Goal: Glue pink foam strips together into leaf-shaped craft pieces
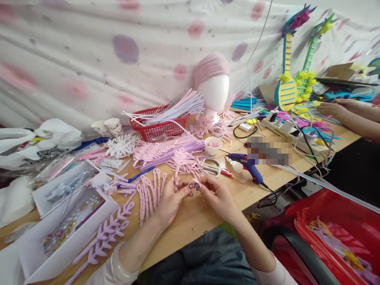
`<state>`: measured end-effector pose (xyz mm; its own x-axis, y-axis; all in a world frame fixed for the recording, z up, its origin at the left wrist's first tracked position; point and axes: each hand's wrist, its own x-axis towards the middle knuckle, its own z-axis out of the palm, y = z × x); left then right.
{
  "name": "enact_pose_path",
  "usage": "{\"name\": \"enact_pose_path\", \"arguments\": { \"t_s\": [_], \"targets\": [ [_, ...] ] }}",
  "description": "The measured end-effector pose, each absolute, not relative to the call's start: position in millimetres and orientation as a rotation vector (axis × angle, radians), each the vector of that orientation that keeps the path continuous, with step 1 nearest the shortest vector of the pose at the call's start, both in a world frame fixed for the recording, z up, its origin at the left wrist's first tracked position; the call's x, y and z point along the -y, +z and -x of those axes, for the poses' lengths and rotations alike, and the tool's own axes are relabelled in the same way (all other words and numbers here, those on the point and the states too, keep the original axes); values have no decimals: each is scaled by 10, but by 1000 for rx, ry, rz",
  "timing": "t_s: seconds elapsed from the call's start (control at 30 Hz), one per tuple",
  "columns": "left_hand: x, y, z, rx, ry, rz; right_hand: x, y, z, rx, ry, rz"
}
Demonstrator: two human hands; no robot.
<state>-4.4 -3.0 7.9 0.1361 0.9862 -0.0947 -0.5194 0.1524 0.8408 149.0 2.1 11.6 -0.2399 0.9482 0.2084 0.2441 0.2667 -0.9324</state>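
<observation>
Over the table's front edge, my left hand (170, 200) and my right hand (219, 197) meet with fingertips pinched together. A short pink pipe cleaner (176, 172) stands up from the left fingers. What the right fingertips pinch is too small and covered to make out. Just left of my hands lie looped pink pipe-cleaner strips (147, 194). Lilac leaf sprigs (107, 233) rest nearer my left forearm. Beyond the fingers are green-handled scissors (216, 168) and a heap of pink leaf pieces (185, 161). A blue glue gun (251, 168) lies to the right.
A red basket (160, 128) of pipe cleaners stands behind, beside a white foam head (216, 91). White boxes (63, 241) with beads sit left. A paper cup (213, 145), power strip (292, 132) and cables lie right. Another person's hands (335, 110) work far right. A red bag (341, 221) hangs below.
</observation>
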Motion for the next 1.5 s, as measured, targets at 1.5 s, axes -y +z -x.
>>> {"name": "enact_pose_path", "arguments": {
  "t_s": [1.5],
  "targets": [
    [17, 34, 73, -879, 1280, -785, 37, 74, -1723, 1220, 1284, 1149]
  ]
}}
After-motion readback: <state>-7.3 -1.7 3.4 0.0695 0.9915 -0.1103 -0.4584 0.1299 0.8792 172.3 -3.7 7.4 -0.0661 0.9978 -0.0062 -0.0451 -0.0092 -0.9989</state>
